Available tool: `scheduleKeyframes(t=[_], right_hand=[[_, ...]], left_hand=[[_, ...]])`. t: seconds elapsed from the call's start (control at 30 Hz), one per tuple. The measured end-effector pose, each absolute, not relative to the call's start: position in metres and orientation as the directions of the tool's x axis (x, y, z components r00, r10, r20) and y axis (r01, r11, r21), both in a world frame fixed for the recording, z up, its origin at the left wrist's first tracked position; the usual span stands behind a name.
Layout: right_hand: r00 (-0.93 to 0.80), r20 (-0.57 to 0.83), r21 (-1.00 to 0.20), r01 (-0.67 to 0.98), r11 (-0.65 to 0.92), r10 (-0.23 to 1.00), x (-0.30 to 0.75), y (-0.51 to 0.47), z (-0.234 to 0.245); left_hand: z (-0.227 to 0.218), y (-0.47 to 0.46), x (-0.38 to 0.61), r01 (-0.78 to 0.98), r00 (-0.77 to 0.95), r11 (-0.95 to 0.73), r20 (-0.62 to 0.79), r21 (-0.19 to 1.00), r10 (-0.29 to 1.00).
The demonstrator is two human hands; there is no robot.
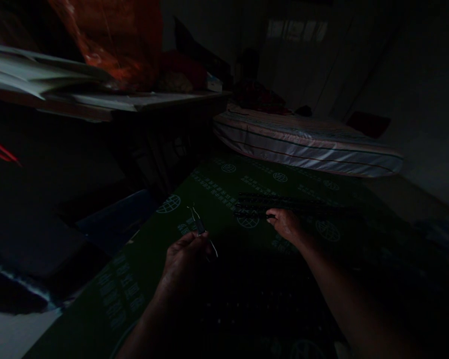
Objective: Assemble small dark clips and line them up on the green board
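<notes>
In the dim light, my left hand (187, 249) pinches a small black block with thin bare wires (200, 227) coming out of its far end. Another pale wire end shows below the fingers. To the right, my right hand (284, 224) has its fingers closed on the near left end of a bundle of long black strips (303, 203). They lie side by side on a green printed sheet (217, 199). Just in front of me, more dark pieces with small bright dots (262, 304) are too dark to make out.
At the upper left, a table (134, 102) carries papers (37, 75) and an orange bag (115, 40). A striped mattress (307, 139) lies beyond the green sheet. A blue flat thing (112, 219) stands below the table, and something red (2, 149) shows at the left edge.
</notes>
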State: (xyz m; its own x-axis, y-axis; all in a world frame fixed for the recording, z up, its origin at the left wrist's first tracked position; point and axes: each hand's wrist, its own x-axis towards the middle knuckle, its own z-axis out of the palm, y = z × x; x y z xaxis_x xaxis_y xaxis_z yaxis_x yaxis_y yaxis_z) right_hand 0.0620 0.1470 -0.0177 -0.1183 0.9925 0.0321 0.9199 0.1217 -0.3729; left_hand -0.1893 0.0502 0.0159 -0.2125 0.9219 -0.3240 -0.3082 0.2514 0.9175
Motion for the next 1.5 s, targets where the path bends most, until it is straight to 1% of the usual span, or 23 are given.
scheduleKeyframes(t=[0.13, 0.43, 0.6, 0.77, 0.83, 0.87, 0.93, 1.0, 1.07, 1.13, 1.2, 1.27, 1.37, 1.5], right_hand=[[-0.123, 0.029, -0.385, 0.915, 0.124, 0.992, 0.063, 0.148, -0.019], [-0.116, 0.038, -0.393, 0.911, 0.121, 0.993, 0.063, 0.148, -0.019], [-0.108, 0.054, -0.389, 0.913, 0.120, 0.993, 0.063, 0.146, -0.018], [-0.086, 0.092, -0.386, 0.915, 0.115, 0.992, 0.062, 0.134, -0.017], [-0.126, 0.139, -0.391, 0.904, 0.172, 0.982, 0.058, 0.121, -0.012], [-0.163, 0.181, -0.392, 0.892, 0.223, 0.970, 0.055, 0.112, -0.009], [-0.268, 0.277, -0.377, 0.853, 0.361, 0.923, 0.047, 0.092, 0.001], [-0.403, 0.340, -0.338, 0.791, 0.510, 0.850, 0.038, 0.071, 0.013], [-0.538, 0.333, -0.291, 0.723, 0.627, 0.774, 0.030, 0.053, 0.024], [-0.623, 0.333, -0.240, 0.671, 0.702, 0.708, 0.023, 0.041, 0.032], [-0.642, 0.354, -0.188, 0.663, 0.724, 0.680, 0.020, 0.032, 0.035], [-0.623, 0.383, -0.152, 0.686, 0.711, 0.682, 0.020, 0.027, 0.033], [-0.596, 0.426, -0.133, 0.703, 0.698, 0.681, 0.021, 0.019, 0.027], [-0.562, 0.522, -0.126, 0.693, 0.710, 0.641, 0.021, 0.007, 0.018]], left_hand=[[0.013, 0.051, -0.190, -0.322, -0.232, 0.271, -0.353, 0.907, 0.906], [0.013, 0.051, -0.190, -0.331, -0.209, 0.261, -0.340, 0.907, 0.917], [0.010, 0.052, -0.192, -0.331, -0.218, 0.215, -0.296, 0.919, 0.930], [0.013, 0.050, -0.193, -0.350, -0.159, 0.212, -0.281, 0.912, 0.946], [0.018, 0.047, -0.190, -0.330, -0.113, 0.208, -0.257, 0.921, 0.960], [0.022, 0.044, -0.188, -0.315, -0.081, 0.209, -0.245, 0.926, 0.966], [0.029, 0.037, -0.182, -0.277, -0.006, 0.216, -0.227, 0.936, 0.974], [0.033, 0.031, -0.175, -0.248, 0.101, 0.240, -0.221, 0.938, 0.970], [0.034, 0.025, -0.169, -0.228, 0.239, 0.292, -0.237, 0.929, 0.941], [0.032, 0.021, -0.166, -0.208, 0.353, 0.337, -0.251, 0.918, 0.901], [0.030, 0.018, -0.163, -0.184, 0.423, 0.353, -0.251, 0.917, 0.871], [0.029, 0.016, -0.162, -0.168, 0.465, 0.352, -0.241, 0.921, 0.852], [0.029, 0.012, -0.157, -0.147, 0.544, 0.377, -0.244, 0.914, 0.803], [0.029, 0.006, -0.149, -0.088, 0.656, 0.408, -0.255, 0.909, 0.710]])
